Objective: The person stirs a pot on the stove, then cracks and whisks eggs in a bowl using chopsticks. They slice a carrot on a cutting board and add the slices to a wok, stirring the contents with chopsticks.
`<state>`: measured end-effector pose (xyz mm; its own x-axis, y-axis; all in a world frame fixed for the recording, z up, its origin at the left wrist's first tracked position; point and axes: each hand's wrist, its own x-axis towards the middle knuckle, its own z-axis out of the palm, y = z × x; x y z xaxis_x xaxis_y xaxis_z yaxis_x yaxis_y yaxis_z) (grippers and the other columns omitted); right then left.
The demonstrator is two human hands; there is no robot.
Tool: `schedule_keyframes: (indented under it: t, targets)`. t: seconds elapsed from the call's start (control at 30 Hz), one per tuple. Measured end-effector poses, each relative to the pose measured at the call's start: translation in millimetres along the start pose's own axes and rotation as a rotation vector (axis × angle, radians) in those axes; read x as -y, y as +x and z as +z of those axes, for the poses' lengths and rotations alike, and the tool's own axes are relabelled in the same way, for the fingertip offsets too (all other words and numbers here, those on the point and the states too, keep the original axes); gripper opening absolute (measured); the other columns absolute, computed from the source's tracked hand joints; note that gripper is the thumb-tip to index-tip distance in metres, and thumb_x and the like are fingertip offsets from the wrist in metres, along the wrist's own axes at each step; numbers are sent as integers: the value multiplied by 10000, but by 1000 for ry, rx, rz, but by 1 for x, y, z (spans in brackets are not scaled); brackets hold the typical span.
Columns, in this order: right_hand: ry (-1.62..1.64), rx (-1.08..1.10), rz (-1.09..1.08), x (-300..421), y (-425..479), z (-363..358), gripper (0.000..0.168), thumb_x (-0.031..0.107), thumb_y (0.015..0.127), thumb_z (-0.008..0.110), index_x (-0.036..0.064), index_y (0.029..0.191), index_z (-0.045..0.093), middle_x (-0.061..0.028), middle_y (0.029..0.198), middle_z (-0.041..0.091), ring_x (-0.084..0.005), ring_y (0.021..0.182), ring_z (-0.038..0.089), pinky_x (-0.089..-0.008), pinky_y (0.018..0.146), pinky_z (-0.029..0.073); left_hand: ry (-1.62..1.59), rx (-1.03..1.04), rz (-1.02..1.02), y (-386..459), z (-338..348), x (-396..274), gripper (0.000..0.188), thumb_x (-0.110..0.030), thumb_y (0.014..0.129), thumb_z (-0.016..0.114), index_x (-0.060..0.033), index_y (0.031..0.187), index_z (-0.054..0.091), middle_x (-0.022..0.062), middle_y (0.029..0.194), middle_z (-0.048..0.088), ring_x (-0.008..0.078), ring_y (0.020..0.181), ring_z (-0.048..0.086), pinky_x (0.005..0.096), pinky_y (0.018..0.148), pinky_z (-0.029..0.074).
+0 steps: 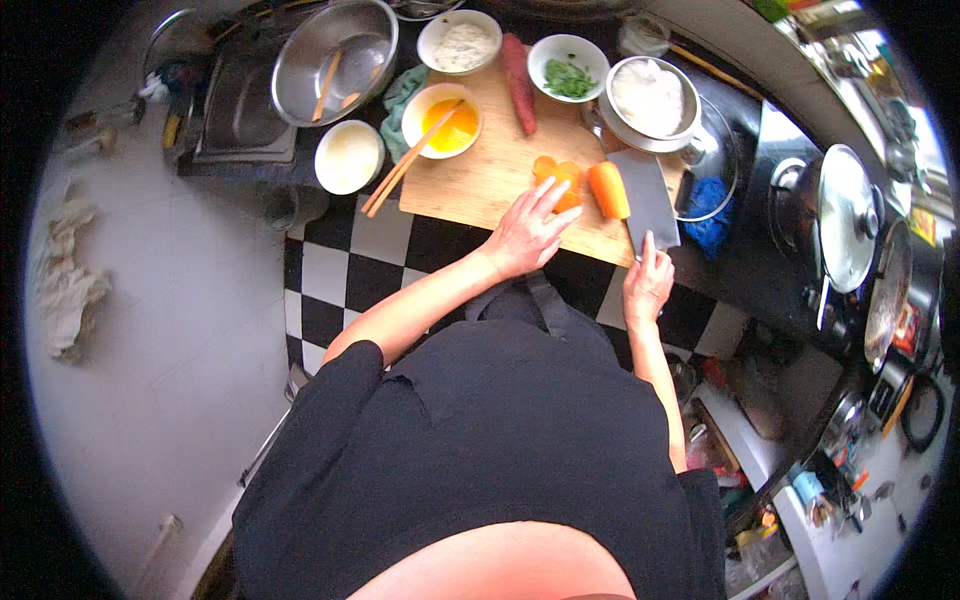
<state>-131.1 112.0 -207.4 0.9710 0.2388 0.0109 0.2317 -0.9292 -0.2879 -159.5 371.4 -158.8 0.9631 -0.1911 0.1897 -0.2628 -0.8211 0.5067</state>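
On the wooden cutting board (457, 187), the fingers of my left hand (531, 232) rest on several orange carrot slices (556, 176), partly covering them. My right hand (648, 285) grips the handle of a cleaver (646, 196), its wide dark blade lying flat over the board's right edge. Between the slices and the blade sits a thick cut piece of carrot (608, 190). Farther back on the board lies a long reddish-skinned root, seemingly a sweet potato (517, 82).
Around the board stand bowls of beaten egg (450, 127) with chopsticks (409, 165), chopped greens (568, 79) and white food (646, 97). A steel basin (300, 75) is at back left. To the right are a blue cloth (707, 214) and a lidded pot (847, 217).
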Motion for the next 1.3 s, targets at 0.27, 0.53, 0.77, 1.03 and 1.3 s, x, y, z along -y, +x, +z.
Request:
schedule_keyframes:
  t: [0.27, 0.53, 0.77, 1.03, 1.3]
  targets:
    - [-3, -21, -6, 1, -7, -14, 644, 129, 765, 682, 135, 1358, 429, -151, 1127, 501, -327, 1004, 514, -421, 834, 434, -1238, -284, -1253, -104, -42, 60, 285, -165, 935, 496, -78, 1204, 528, 102, 1038, 608, 229, 906, 629, 332, 758, 519]
    - [281, 25, -358, 122, 36, -52, 462, 65, 737, 661, 89, 1189, 569, -137, 1007, 579, -295, 943, 568, -397, 844, 471, -1174, -719, -1168, -127, -93, 93, 395, -66, 942, 430, -97, 1335, 409, 94, 1034, 583, 154, 783, 619, 281, 689, 543]
    - [324, 118, -857, 311, 85, -14, 256, 93, 780, 553, 70, 1030, 599, -135, 1089, 515, -294, 941, 559, -365, 672, 531, -1010, -520, -987, -112, -106, 79, 342, -37, 925, 396, -38, 1249, 506, 43, 940, 562, 91, 733, 569, 249, 685, 531]
    - [631, 91, -553, 304, 89, -22, 60, 80, 818, 616, 49, 869, 612, -122, 854, 531, -288, 763, 586, -381, 642, 482, -1011, -391, -1190, -76, -97, 134, 427, -241, 904, 579, -73, 1244, 382, 85, 1064, 542, 178, 906, 588, 312, 695, 533]
    - [816, -87, -353, 285, 96, -1, 135, 170, 820, 669, 69, 910, 664, -122, 913, 634, -293, 885, 614, -401, 791, 494, -1813, -280, -964, -40, -57, 199, 433, -19, 887, 521, -45, 1307, 422, 163, 1263, 508, 304, 1152, 528, 513, 970, 460]
